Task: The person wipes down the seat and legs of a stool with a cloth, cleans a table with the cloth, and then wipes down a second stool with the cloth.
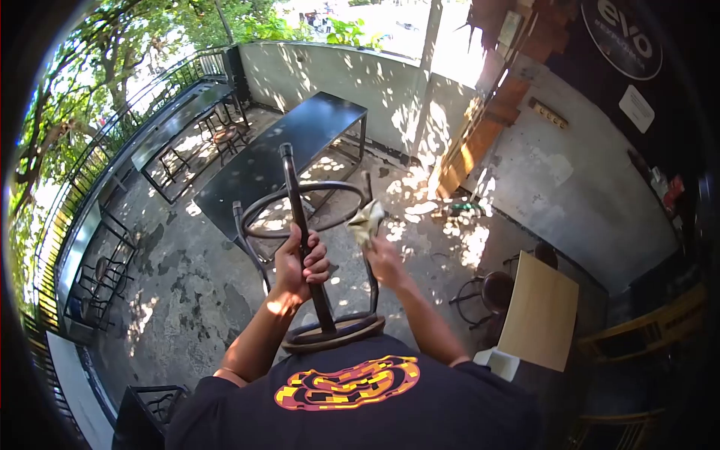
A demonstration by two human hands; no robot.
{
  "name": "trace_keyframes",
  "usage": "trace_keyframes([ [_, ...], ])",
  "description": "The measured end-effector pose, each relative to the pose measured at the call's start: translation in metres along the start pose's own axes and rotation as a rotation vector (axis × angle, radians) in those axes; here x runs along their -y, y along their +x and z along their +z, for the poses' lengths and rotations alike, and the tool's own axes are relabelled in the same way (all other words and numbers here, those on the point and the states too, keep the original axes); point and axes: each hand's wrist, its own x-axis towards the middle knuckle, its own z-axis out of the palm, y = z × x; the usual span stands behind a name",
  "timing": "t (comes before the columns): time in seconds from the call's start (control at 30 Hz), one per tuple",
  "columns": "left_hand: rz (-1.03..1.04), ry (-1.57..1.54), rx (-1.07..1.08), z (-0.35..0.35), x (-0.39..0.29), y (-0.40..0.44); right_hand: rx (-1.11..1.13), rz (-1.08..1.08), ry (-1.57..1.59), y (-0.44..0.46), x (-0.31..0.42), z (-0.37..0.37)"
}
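- My dark T-shirt (345, 420), with a yellow and red print across the chest, is nearest.
- Just beyond it is the metal-legged stool (321, 304), upside down, its round seat (337, 339) low by my shirt and its legs pointing up and away.
- My left hand (294, 268) is closed around the stool's nearest leg, fingers wrapped over it.
- My right hand (387, 262) grips a pale, crumpled cloth (365, 223) at the right-hand leg; blur hides whether the two touch.
- A footrest ring (346, 189) joins the legs, above my left hand.
- To the right stands a light wooden desk (538, 311), with a round stool (496, 291) just beside it.
- Farther ahead, a long dark desk (300, 131) stands on the patchy concrete floor (180, 281).
- Behind that runs a grey wall (330, 79), dappled with sunlight.
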Motion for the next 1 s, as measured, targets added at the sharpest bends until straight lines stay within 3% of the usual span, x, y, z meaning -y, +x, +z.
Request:
trace_keyframes([
  [0.03, 0.008, 0.000, 0.012, -0.009, -0.002, 0.000, 0.111, -0.082, -0.184, -0.017, -0.019, 0.001],
  [0.1, 0.047, 0.001, -0.062, -0.015, -0.006, -0.004, 0.244, 0.047, 0.042, -0.045, 0.001, -0.011],
  [0.2, 0.070, 0.006, -0.075, -0.026, -0.010, -0.002, 0.440, 0.065, -0.069, -0.077, -0.004, -0.038],
  [0.3, 0.063, 0.008, -0.067, -0.022, -0.011, -0.004, 0.623, 0.313, 0.115, -0.071, -0.006, -0.064],
  [0.4, 0.032, -0.007, -0.018, -0.011, -0.006, -0.002, 0.484, 0.509, 0.195, -0.031, 0.027, -0.075],
  [0.47, -0.006, -0.020, 0.028, -0.006, -0.003, 0.002, 0.206, 0.482, 0.142, -0.004, 0.028, -0.059],
  [0.53, -0.050, -0.041, 0.075, -0.004, 0.000, 0.007, -0.065, 0.359, 0.460, 0.025, -0.029, -0.028],
  [0.57, -0.069, -0.051, 0.108, -0.005, 0.001, 0.009, -0.115, 0.185, 0.492, 0.030, -0.025, -0.024],
  [0.67, -0.027, -0.047, 0.113, -0.006, -0.001, 0.006, -0.332, 0.137, 0.304, 0.019, -0.020, -0.005],
  [0.77, 0.026, -0.012, 0.052, -0.013, -0.007, -0.005, 0.114, 0.147, 0.459, -0.024, -0.037, -0.009],
  [0.83, 0.055, -0.018, 0.002, -0.021, -0.010, -0.009, 0.312, 0.105, 0.279, -0.055, -0.033, -0.023],
  [0.93, 0.084, -0.076, -0.036, -0.033, -0.015, -0.009, 0.736, 0.417, 0.461, -0.079, -0.011, -0.054],
  [1.0, 0.096, -0.063, -0.060, -0.031, -0.014, -0.010, 0.707, 0.470, 0.485, -0.078, -0.005, -0.054],
])
